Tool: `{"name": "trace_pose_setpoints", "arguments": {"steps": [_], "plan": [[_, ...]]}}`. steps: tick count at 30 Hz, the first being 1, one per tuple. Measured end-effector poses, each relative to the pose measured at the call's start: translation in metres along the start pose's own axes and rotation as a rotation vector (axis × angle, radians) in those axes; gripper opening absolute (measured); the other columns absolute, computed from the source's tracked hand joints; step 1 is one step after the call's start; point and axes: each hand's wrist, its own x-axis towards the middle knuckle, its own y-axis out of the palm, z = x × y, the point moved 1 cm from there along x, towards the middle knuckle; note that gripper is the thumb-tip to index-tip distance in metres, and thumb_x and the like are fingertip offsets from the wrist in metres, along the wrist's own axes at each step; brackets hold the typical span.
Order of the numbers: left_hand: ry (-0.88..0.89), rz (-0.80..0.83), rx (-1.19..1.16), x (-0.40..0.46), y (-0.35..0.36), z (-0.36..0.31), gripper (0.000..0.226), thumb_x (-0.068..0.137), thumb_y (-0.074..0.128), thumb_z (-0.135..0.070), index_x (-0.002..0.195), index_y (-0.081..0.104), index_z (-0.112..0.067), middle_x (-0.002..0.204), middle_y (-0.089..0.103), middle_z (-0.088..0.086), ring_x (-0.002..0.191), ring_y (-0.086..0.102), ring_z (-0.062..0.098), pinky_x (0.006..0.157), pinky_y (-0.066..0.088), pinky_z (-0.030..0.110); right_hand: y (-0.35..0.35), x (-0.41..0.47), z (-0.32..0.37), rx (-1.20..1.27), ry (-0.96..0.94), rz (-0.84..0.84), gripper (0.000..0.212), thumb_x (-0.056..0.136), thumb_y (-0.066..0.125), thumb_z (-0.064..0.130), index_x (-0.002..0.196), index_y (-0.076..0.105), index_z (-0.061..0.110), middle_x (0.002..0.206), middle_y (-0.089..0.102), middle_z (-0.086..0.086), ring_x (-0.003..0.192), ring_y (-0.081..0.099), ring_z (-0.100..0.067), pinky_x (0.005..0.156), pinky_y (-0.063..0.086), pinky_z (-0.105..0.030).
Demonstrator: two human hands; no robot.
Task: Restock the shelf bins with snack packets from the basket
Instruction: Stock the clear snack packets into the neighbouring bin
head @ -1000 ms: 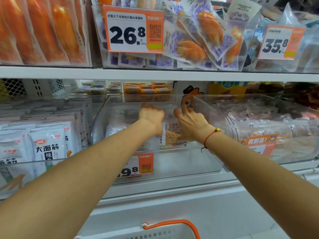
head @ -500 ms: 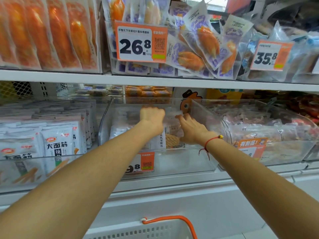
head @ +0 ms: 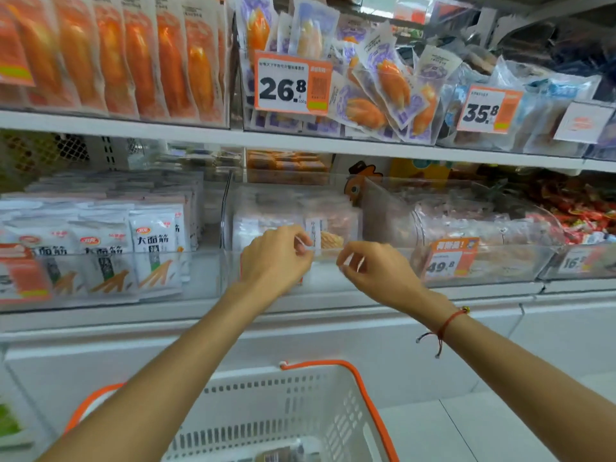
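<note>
A clear shelf bin (head: 230, 261) in the middle of the lower shelf holds pale snack packets (head: 328, 233) stood upright at its back. My left hand (head: 276, 258) and my right hand (head: 376, 268) hover just outside the bin's front wall, fingers loosely curled, nothing in either. A white basket (head: 336, 411) with orange handles sits below my arms. One packet (head: 278, 456) shows at its bottom edge; the rest of its inside is hidden.
Left bin (head: 200, 278) holds white packets with black characters. Right bin (head: 500, 258) holds pinkish packets behind a 49.8 tag (head: 448, 261). Upper shelf carries orange packs (head: 140, 58) and purple chicken packs (head: 383, 88). White shelf base (head: 333, 328) lies below.
Both hands have pulled back out of the middle bin toward me, leaving the packets inside. The camera has tilted down, bringing more of the basket into view.
</note>
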Motion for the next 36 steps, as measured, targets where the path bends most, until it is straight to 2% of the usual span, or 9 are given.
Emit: {"name": "trace_pose_setpoints", "arguments": {"steps": [3,11,17,19,22,24,27,31,36], "plan": [[-0.076,0.106,-0.058,-0.04,0.019,0.023,0.013,0.082,0.06,-0.03,0.093,0.066,-0.034,0.089,0.068,-0.018,0.09,0.063,0.009,0.08,0.05,0.028,0.025,-0.029,0.007,0.017,0.022,0.268,0.011,0.086,0.061,0.024,0.093,0.069,0.026,0.079,0.065,0.007,0.072,0.06,-0.011,0.065,0.044,-0.023],[-0.331,0.388,-0.098,-0.127,0.089,0.111,0.008,0.088,0.058,-0.031,0.091,0.061,-0.037,0.09,0.063,-0.018,0.088,0.062,0.008,0.074,0.048,0.025,0.145,-0.092,0.005,-0.006,0.124,0.789,0.023,0.092,0.054,0.022,0.112,0.066,0.018,0.123,0.06,-0.004,0.113,0.056,-0.023,0.09,0.043,-0.031],[-0.569,0.608,-0.048,-0.192,0.156,0.18,0.014,0.092,0.051,-0.027,0.096,0.063,-0.033,0.109,0.065,-0.009,0.097,0.063,0.019,0.08,0.05,0.027,0.258,-0.159,0.001,0.097,0.316,0.986,0.029,0.092,0.052,0.02,0.12,0.059,0.015,0.128,0.057,-0.011,0.111,0.056,-0.03,0.096,0.046,-0.038],[-0.676,0.712,-0.049,-0.216,0.176,0.197,0.017,0.094,0.047,-0.022,0.099,0.06,-0.031,0.119,0.062,-0.001,0.085,0.063,0.019,0.073,0.049,0.029,0.28,-0.177,0.002,0.063,0.333,1.02,0.038,0.093,0.046,0.017,0.131,0.049,0.016,0.135,0.05,-0.011,0.116,0.052,-0.032,0.1,0.042,-0.046],[-0.877,0.875,-0.026,-0.251,0.2,0.22,0.012,0.096,0.045,-0.016,0.105,0.053,-0.016,0.095,0.062,0.008,0.05,0.039,0.014,0.058,0.037,0.027,0.307,-0.193,0.007,-0.034,0.323,1.03,0.059,0.093,0.044,0.017,0.147,0.022,0.015,0.15,0.026,-0.01,0.135,0.031,-0.032,0.108,0.024,-0.053],[-1.012,0.932,-0.117,-0.269,0.21,0.226,0.01,0.096,0.046,-0.017,0.096,0.055,-0.011,0.08,0.057,0.005,0.052,0.037,0.012,0.06,0.036,0.027,0.32,-0.2,0.009,-0.126,0.302,1.014,0.071,0.093,0.049,0.03,0.149,0.011,0.01,0.155,0.01,-0.017,0.142,0.015,-0.035,0.11,0.024,-0.049],[-1.236,0.787,-0.388,-0.287,0.219,0.228,0.017,0.094,0.049,-0.012,0.107,0.055,-0.002,0.087,0.056,0.007,0.069,0.052,0.01,0.057,0.04,0.025,0.341,-0.214,0.004,-0.056,0.388,1.048,0.092,0.091,0.054,0.04,0.151,-0.009,0.009,0.158,-0.006,-0.018,0.146,-0.004,-0.035,0.113,0.024,-0.048],[-1.447,0.487,-0.53,-0.3,0.222,0.23,0.033,0.087,0.066,-0.014,0.113,0.057,0.002,0.098,0.063,0.011,0.083,0.06,0.022,0.064,0.045,0.027,0.342,-0.212,-0.006,0.08,0.418,0.937,0.08,0.083,0.065,0.035,0.145,0.02,0.015,0.138,0.041,-0.008,0.125,0.042,-0.026,0.092,0.049,-0.038],[-1.421,0.451,-0.655,-0.301,0.215,0.219,0.033,0.094,0.057,-0.019,0.121,0.056,0.0,0.094,0.057,0.004,0.087,0.053,0.02,0.081,0.038,0.031,0.332,-0.214,-0.005,0.016,0.334,0.971,0.059,0.086,0.055,0.033,0.132,0.027,0.009,0.086,0.053,0.0,0.08,0.053,-0.021,0.071,0.045,-0.034]]}}
